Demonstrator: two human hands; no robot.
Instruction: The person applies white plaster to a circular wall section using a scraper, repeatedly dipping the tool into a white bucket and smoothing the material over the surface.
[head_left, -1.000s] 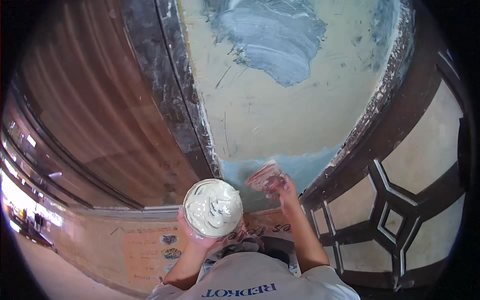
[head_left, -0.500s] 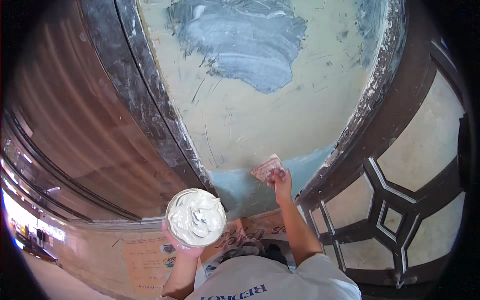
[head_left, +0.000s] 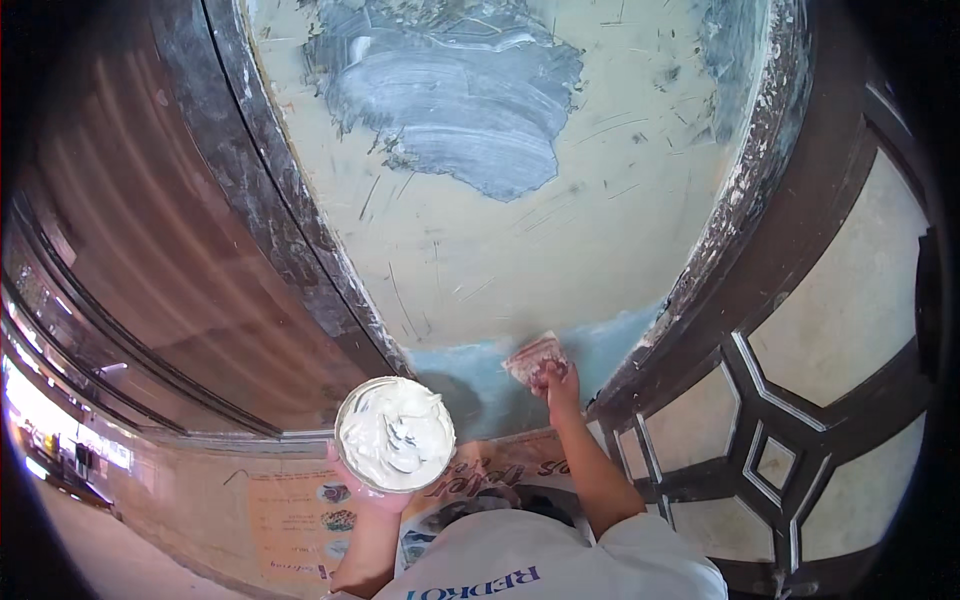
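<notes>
My left hand (head_left: pixel 365 490) holds up a round tub (head_left: pixel 394 433) full of white putty at the lower middle of the view. My right hand (head_left: pixel 558 380) grips a small flat scraper (head_left: pixel 533 355) smeared with reddish and white paste, its blade pressed against the low blue band of the pale wall (head_left: pixel 520 240). A big grey patch of spread putty (head_left: pixel 450 100) covers the upper part of that wall, well away from both hands.
A dark flaking frame (head_left: pixel 290 220) edges the wall on the left, beside a brown wooden panel (head_left: pixel 150 240). On the right stands a dark door with pale geometric panes (head_left: pixel 800 400). Printed paper sheets (head_left: pixel 300 510) lie on the floor below.
The view has tilted so the grey patch sits lower in frame. My right hand with the scraper shifted slightly along the blue band; the tub stayed held up in my left hand.
</notes>
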